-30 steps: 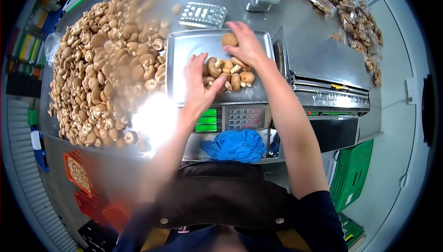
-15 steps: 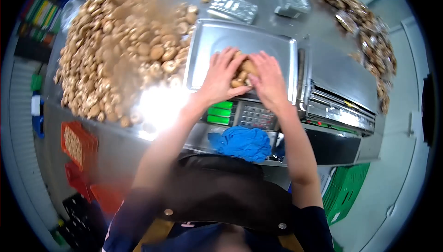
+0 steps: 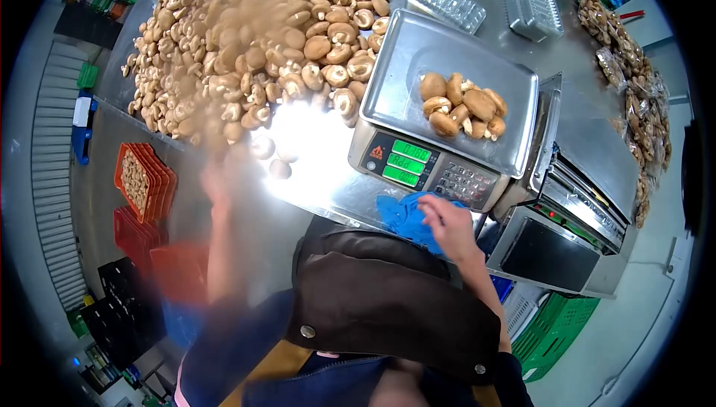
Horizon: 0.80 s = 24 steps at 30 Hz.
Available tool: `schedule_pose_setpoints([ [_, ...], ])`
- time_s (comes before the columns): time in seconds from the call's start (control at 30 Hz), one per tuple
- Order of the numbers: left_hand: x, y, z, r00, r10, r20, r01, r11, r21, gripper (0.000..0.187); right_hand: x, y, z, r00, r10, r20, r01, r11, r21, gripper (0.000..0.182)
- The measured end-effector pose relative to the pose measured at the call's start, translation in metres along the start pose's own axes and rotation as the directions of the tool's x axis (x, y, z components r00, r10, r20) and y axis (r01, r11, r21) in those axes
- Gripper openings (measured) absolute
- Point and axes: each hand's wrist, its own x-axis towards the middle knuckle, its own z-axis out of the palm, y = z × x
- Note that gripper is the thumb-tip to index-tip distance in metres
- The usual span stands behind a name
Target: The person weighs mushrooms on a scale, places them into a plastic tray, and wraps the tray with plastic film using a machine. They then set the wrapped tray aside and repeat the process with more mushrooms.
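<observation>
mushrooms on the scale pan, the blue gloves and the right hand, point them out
mushrooms on the scale pan [image 3: 462, 105], head view, on a cap mid-heap
blue gloves [image 3: 403, 213], head view, on the bunched fabric left of the hand
right hand [image 3: 446, 222], head view, on its back

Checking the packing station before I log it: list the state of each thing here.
Scale: on, green display lit.
Mushrooms on the scale pan: small loose pile.
Mushroom heap: spread over the table.
Empty trays: unfilled.
Left hand: blurred, empty.
Right hand: on the blue cloth.
</observation>
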Motion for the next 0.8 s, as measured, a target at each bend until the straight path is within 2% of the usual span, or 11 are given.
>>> schedule_pose_setpoints([
  [0.1,-0.004,-0.031,0.008,0.996,-0.004,0.089,0.015,0.993,-0.121,0.024,0.0,-0.001,0.031,0.979,-0.129,0.156,0.15,0.98,-0.134,0.02],
  [0.17,-0.02,-0.009,0.015,0.964,0.16,0.213,-0.186,0.976,0.109,0.03,0.005,-0.009,0.045,0.958,-0.158,0.238,0.199,0.967,-0.159,0.021],
  [0.23,-0.04,0.045,0.018,0.909,0.138,0.394,-0.281,0.901,0.332,0.039,0.011,-0.016,0.055,0.944,-0.166,0.285,0.213,0.967,-0.142,0.021],
  [0.33,-0.049,0.024,0.045,0.883,0.266,0.387,-0.415,0.826,0.38,0.044,0.016,-0.031,0.062,0.931,-0.176,0.321,0.231,0.963,-0.142,0.022],
  [0.47,-0.044,0.017,0.045,0.847,0.233,0.478,-0.437,0.817,0.376,0.041,0.01,-0.029,0.069,0.946,-0.118,0.303,0.17,0.974,-0.152,0.025],
  [0.57,-0.032,0.029,0.037,0.814,0.064,0.577,-0.374,0.818,0.437,0.044,0.004,-0.028,0.065,0.984,-0.042,0.174,0.066,0.988,-0.136,0.024],
  [0.63,-0.028,0.045,0.026,0.807,0.325,0.494,-0.499,0.823,0.273,0.041,0.002,-0.021,0.056,0.992,-0.016,-0.127,0.008,0.998,-0.062,0.022],
  [0.7,-0.015,0.084,0.024,0.726,0.513,0.458,-0.56,0.828,-0.039,0.033,0.003,-0.013,0.04,0.931,0.19,-0.312,-0.158,0.98,0.125,0.019],
  [0.73,-0.013,0.102,0.031,0.691,0.654,0.307,-0.646,0.75,-0.144,0.027,0.005,-0.011,0.027,0.896,0.286,-0.34,-0.23,0.953,0.196,0.019],
  [0.77,-0.015,0.129,0.027,0.71,0.621,0.333,-0.567,0.784,-0.253,0.022,0.004,-0.013,0.015,0.853,0.382,-0.356,-0.298,0.916,0.268,0.018],
  [0.8,-0.01,0.134,0.027,0.64,0.678,0.362,-0.64,0.731,-0.237,0.021,0.001,-0.016,0.007,0.851,0.319,-0.417,-0.278,0.948,0.157,0.018],
])
